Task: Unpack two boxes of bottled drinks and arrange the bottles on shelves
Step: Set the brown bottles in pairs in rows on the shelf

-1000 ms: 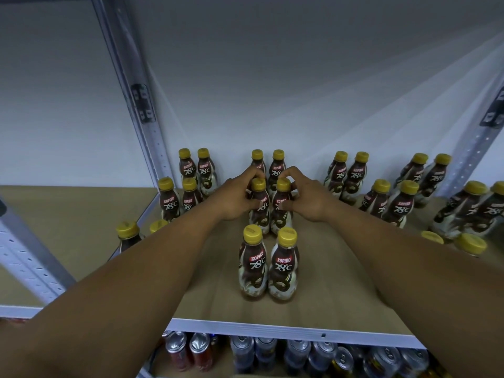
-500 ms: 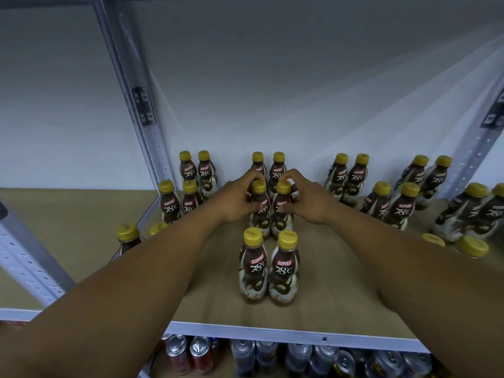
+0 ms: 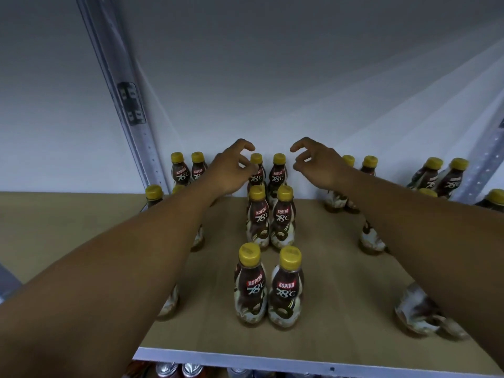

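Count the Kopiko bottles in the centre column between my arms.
6 Kopiko bottles, in three pairs: back pair, middle pair, front pair. The left hand partly covers the back left one.

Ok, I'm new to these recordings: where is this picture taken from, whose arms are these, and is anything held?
No machine here: a person wears a camera on the head, so you look forward and down along their own bare arms. The left hand and right hand hover over the back of a brown shelf, fingers half curled, holding nothing; whether the left one touches a rear cap is unclear. On the shelf stand yellow-capped bottles in pairs, three pairs in the middle column between the arms, more to either side. Cans show on the level below.
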`<control>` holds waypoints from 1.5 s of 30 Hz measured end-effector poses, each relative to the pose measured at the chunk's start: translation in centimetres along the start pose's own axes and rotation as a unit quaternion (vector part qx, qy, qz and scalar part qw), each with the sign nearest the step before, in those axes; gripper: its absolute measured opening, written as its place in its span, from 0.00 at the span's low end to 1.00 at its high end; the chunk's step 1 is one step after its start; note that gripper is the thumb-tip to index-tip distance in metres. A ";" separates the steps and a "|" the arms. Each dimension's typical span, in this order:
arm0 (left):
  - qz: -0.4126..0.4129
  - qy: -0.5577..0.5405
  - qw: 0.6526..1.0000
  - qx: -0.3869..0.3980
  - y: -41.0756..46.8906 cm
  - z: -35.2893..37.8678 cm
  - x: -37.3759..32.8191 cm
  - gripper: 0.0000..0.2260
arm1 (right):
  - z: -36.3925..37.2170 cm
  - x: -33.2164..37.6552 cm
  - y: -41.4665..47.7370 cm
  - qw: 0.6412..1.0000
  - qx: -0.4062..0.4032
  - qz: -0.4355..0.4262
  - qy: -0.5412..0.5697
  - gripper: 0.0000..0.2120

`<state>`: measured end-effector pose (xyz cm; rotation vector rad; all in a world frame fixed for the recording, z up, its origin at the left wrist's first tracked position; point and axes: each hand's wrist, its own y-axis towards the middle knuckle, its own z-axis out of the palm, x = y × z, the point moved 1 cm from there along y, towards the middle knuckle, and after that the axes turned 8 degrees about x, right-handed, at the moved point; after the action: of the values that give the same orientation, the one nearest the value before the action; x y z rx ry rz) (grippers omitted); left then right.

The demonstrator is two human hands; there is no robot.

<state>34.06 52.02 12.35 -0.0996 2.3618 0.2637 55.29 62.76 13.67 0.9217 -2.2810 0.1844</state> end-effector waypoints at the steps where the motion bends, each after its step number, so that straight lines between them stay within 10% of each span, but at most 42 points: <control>1: -0.003 0.011 1.000 0.003 0.8 0.1 0.2 0.17 | 0.0 -0.3 0.8 1.000 0.004 0.000 -0.009 0.15; 45: -0.019 0.056 0.997 0.055 5.6 1.4 2.3 0.32 | 1.3 -3.0 4.2 1.000 0.016 -0.001 -0.023 0.30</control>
<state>32.51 57.80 10.70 -0.1099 2.4769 0.1126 53.45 67.11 11.30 0.9538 -2.3260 0.2021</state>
